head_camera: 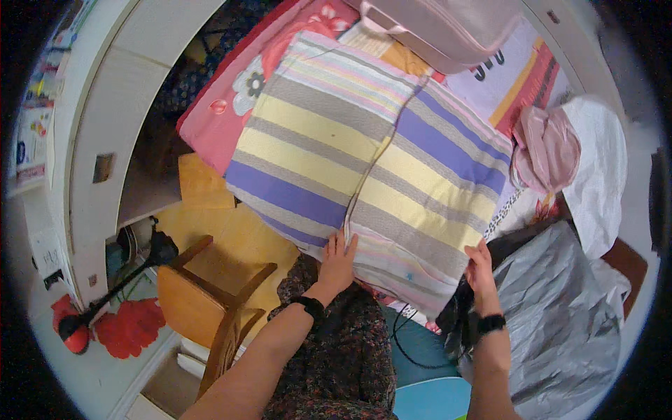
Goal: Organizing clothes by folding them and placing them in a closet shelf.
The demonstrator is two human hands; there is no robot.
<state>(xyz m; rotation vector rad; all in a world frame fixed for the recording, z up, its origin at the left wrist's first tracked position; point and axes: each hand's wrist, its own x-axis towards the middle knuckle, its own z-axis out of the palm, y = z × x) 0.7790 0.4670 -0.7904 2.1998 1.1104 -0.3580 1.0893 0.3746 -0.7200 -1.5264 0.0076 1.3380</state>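
A large striped cloth (310, 142), yellow, grey, purple and white, lies spread before me in two panels. A dark-edged hem (374, 160) runs between the panels from the far edge to the near one. At the near end of that hem, my left hand (337, 265) has its fingers on the left panel and the hem between thumb and fingers. My right hand (480, 265) holds the cloth's right edge near its front corner. Both wrists wear black bands. The cloth's underside is hidden.
Beneath the cloth shows pink flowered bedding (210, 123). A pink bag (446, 31) stands behind it. To the right lie a pink plastic bag (546, 147), a white bag (596, 168) and grey sheeting (556, 315). A wooden chair (191, 304) stands left of my legs, beside a cabinet (94, 210).
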